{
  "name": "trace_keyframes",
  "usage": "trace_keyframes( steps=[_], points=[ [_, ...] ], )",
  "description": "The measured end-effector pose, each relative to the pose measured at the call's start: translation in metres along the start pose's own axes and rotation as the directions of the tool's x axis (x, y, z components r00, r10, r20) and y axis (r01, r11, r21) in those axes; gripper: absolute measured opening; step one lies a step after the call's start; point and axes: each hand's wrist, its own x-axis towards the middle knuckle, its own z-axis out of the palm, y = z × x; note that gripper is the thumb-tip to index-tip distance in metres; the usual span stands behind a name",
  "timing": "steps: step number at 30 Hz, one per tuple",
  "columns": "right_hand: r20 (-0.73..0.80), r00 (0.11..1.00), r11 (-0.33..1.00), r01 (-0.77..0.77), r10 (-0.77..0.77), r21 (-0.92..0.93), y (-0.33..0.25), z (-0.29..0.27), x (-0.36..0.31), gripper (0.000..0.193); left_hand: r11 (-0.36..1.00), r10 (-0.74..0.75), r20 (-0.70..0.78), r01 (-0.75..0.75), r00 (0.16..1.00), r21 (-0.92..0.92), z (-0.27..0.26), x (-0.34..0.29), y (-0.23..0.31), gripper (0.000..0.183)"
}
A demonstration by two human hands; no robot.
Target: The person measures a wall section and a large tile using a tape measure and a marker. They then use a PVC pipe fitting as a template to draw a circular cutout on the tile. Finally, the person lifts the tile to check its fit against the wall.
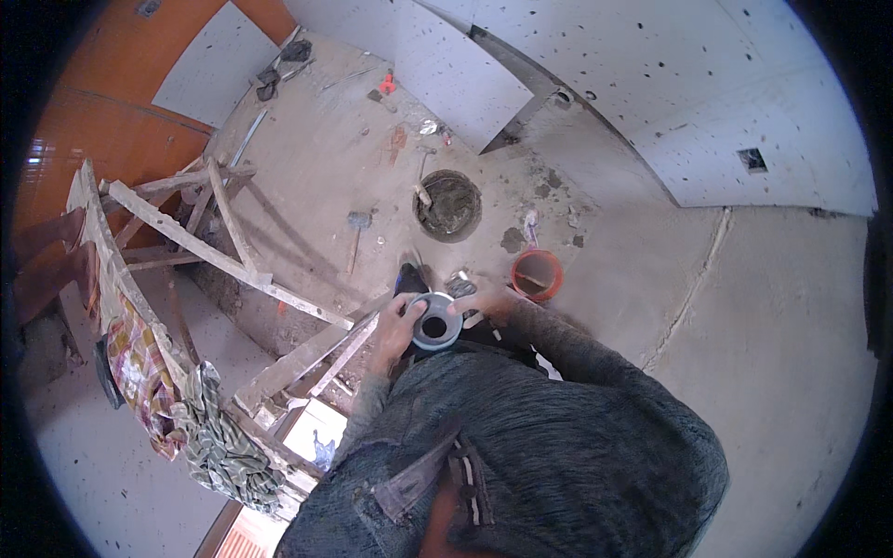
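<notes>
Red bucket (559, 274), mortar basin (477, 219) beyond grey ring (436, 308)

Fairly bright, softly shadowed beside the wooden frame (188, 234), glinting off the orange wall (102, 121) (only slightly), warped toward black corners.

no legible text, no readable numbers; no readable labels

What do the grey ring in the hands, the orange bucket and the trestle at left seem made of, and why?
The grey ring: probably smooth plastic, from its even colour and rounded rim, though possibly painted metal.
The orange bucket: likely dull plastic, coloured alike on rim and inside wall.
The trestle: apparently rough wood, with stained, flat bars.
</notes>
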Motion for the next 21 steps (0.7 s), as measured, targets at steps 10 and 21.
trace_keyframes(
  steps=[10,21],
  points=[
    [-0.258,0.963,0.908,0.034,0.082,0.417,-0.058,-0.089,0.016,0.049,0.998,-0.066,0.287,0.062,0.956,0.024,0.026,0.175,0.055,0.04],
    [-0.528,0.758,0.796,0.019,0.383,0.605,-0.019,-0.132,0.046,0.046,0.736,-0.586,0.262,0.639,0.767,-0.223,0.051,0.46,-0.121,0.046]
  ],
)
